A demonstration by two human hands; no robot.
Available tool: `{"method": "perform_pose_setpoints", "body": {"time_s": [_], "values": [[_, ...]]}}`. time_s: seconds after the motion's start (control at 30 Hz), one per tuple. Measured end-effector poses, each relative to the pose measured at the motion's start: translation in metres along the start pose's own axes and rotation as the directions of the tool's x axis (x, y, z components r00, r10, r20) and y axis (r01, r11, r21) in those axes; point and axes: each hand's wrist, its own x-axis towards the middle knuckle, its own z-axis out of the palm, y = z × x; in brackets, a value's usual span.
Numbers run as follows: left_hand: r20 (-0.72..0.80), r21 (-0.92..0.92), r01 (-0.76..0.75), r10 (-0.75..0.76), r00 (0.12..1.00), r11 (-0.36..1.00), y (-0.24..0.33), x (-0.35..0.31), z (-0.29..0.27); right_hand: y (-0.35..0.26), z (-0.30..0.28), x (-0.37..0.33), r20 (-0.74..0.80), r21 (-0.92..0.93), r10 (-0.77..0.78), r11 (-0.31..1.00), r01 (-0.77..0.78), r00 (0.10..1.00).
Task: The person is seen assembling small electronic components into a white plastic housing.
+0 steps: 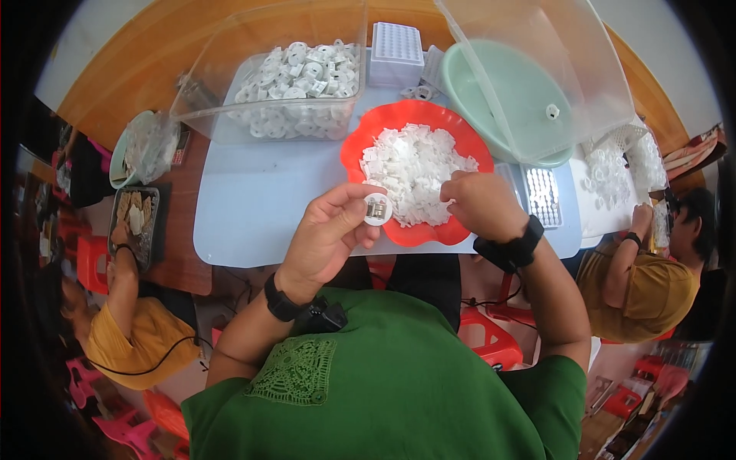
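Left hand (326,234) pinches round white cap (377,208) at red bowl's (360,142) near-left rim. Right hand (479,203) curled over white pieces (410,165) in bowl, possibly gripping one. Clear bin (222,115) at mat's far-left corner.

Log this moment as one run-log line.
left hand: holds small round white plastic disc | right hand: in red scalloped plastic bowl of white plastic pieces

head view, close, straight down onto table (253,199)
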Motion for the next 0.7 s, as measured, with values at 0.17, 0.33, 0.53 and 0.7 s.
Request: {"method": "perform_pose_setpoints", "body": {"time_s": [0.17, 0.33, 0.53, 0.7], "values": [[0.018, -0.052, 0.011, -0.01, 1.0, 0.999, 0.0, -0.001, -0.003, 0.001, 0.003, 0.019, 0.242, -0.078, -0.031, 0.996, 0.052, 0.97], [0.123, -0.102, -0.011, 0.024, 0.992, 0.995, 0.001, -0.002, -0.007, 0.002, 0.008, 0.022, 0.244, -0.122, -0.07, 0.987, 0.103, 0.967], [0.117, -0.164, 0.026, -0.006, 0.993, 0.986, -0.004, -0.002, -0.008, -0.001, -0.012, 0.013, -0.17, 0.127, -0.046, 0.99, 0.068, 0.984], [0.122, -0.17, 0.048, -0.028, 0.992, 0.984, -0.005, -0.002, -0.005, -0.019, -0.033, -0.006, 0.055, 0.88, 0.296, 0.438, -0.186, 0.954]]}}
